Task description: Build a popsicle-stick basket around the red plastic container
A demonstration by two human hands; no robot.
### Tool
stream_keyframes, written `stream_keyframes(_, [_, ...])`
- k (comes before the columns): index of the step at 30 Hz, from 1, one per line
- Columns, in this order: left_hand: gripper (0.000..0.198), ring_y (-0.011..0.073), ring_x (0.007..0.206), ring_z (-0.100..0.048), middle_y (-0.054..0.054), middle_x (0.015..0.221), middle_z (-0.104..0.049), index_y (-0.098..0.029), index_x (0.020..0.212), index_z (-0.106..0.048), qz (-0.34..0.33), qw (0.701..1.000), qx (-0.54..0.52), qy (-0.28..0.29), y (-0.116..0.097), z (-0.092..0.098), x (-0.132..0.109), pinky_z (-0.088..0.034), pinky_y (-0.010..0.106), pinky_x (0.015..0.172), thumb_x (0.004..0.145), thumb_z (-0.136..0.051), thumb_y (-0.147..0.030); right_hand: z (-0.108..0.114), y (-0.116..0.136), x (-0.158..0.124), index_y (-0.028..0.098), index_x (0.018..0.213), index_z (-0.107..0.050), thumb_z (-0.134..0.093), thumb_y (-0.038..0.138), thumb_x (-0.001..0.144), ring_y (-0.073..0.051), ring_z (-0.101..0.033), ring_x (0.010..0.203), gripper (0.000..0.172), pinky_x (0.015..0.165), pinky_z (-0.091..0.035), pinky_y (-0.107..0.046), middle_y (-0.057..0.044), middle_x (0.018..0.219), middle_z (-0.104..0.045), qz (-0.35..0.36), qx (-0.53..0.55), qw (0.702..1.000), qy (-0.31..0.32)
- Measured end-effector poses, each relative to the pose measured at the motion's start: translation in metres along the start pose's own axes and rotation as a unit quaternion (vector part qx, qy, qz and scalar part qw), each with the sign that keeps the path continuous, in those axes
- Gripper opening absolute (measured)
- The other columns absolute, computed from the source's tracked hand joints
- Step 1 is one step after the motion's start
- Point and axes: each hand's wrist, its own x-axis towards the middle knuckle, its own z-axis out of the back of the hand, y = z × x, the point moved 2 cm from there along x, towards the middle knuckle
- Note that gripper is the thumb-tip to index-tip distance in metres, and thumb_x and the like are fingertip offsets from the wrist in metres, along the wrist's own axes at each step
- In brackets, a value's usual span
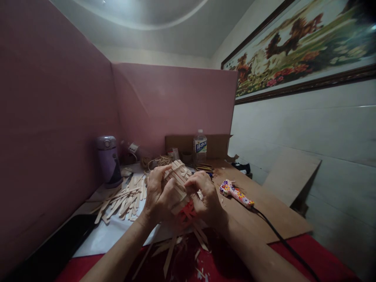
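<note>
Between my two hands, raised above the table, is a small piece built of wooden craft sticks, laid side by side with a cord-like strip and a pale bow-shaped bit on its face. My left hand grips its left side, thumb across the front. At the right edge, my right hand is closed with thumb and fingertips against the piece. The fingers partly hide it. Below my hands lie loose sticks and broken slivers on a red cloth.
Left of my hands, loose craft sticks are heaped on white paper, near a purple flask. A flower-patterned glue gun with a black cable lies on brown board at right. Behind stand a plastic bottle, twine and scissors.
</note>
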Motion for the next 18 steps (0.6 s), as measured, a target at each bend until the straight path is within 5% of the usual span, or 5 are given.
stream_keyframes(18, [0.031,0.0262,0.109,-0.05,0.008,0.113,-0.054,-0.021,0.106,-0.056,-0.051,0.998,0.02,0.015,-0.0084,0.0018,0.0017,-0.039,0.046,0.097,0.076,-0.05,-0.019,-0.0001,-0.0007,-0.0007,0.021,0.083,-0.055,-0.047,0.015,0.089,-0.02,-0.05,0.084,0.012,0.076,-0.04,-0.036,-0.005,0.085,-0.057,-0.009,0.008,1.0,-0.009])
